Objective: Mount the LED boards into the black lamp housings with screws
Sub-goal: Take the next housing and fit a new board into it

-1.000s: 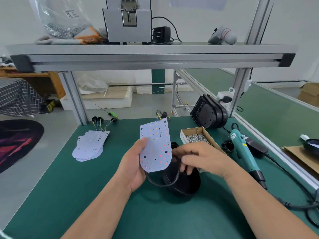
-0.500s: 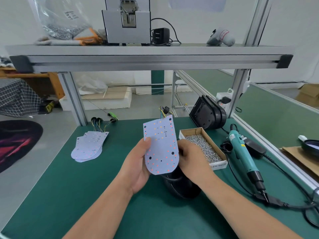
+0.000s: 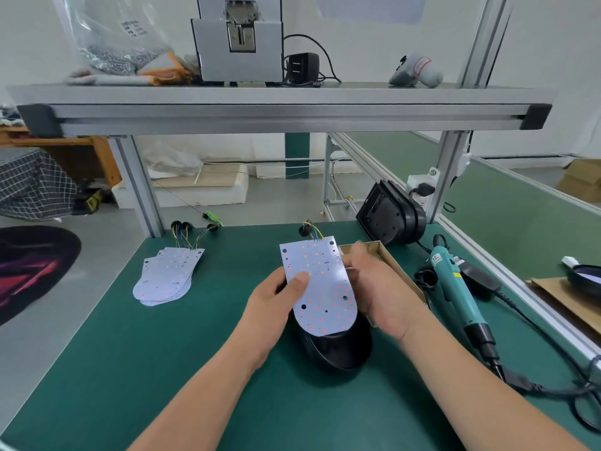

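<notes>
Your left hand (image 3: 276,307) pinches the LED board (image 3: 320,284) at its left edge, with the thumb flat on the dotted face and the fingers behind it. The board is tilted, its rounded end down over the open black lamp housing (image 3: 338,349). The housing sits on the bench (image 3: 162,369) about midway between the left and right edges. Coloured wires leave the board's straight top edge.

Your right hand (image 3: 380,294) is at the board's right edge, fingers bent and blurred. It may be touching the board, but I cannot tell whether it grips anything. Just behind that hand lies a cardboard box (image 3: 400,271). The teal electric screwdriver (image 3: 455,291) lies near the right edge, its cable trailing toward the front right corner. A second black housing (image 3: 390,216) leans at the back right corner. A fanned stack of LED boards (image 3: 166,275) lies toward the back left corner, its wires pointing at the back edge.
</notes>
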A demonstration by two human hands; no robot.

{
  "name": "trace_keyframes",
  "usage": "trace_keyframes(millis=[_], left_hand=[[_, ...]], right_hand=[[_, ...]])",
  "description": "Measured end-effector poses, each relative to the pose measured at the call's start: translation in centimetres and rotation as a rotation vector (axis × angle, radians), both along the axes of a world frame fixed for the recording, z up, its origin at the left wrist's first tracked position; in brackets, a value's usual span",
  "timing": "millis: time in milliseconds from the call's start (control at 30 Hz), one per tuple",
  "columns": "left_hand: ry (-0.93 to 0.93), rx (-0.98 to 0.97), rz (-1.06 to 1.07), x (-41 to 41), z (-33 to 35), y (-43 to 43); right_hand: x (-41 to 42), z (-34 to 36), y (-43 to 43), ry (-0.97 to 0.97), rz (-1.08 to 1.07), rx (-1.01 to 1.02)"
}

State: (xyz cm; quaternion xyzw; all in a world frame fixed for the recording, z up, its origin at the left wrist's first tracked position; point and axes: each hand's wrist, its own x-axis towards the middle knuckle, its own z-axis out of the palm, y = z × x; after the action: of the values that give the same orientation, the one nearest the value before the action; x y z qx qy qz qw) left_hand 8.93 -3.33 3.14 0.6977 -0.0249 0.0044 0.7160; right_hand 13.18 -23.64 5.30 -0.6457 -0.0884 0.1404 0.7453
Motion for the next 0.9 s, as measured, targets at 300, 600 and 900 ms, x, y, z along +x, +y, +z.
trace_keyframes(millis=[300, 600, 900], left_hand=[[0.158, -0.290, 0.074, 0.8, 0.5, 0.8], [0.169, -0.502, 0.084, 1.8, 0.3, 2.5], [0.008, 0.135, -0.055, 1.3, 0.5, 3.2]], right_hand=[[-1.1, -0.7, 1.5, -0.149, -0.145, -0.263], [-1.0, -0.5, 0.9, -0.199, -0.060, -0.185], [-0.8, 0.0, -0.1, -0.045, -0.089, 0.062]])
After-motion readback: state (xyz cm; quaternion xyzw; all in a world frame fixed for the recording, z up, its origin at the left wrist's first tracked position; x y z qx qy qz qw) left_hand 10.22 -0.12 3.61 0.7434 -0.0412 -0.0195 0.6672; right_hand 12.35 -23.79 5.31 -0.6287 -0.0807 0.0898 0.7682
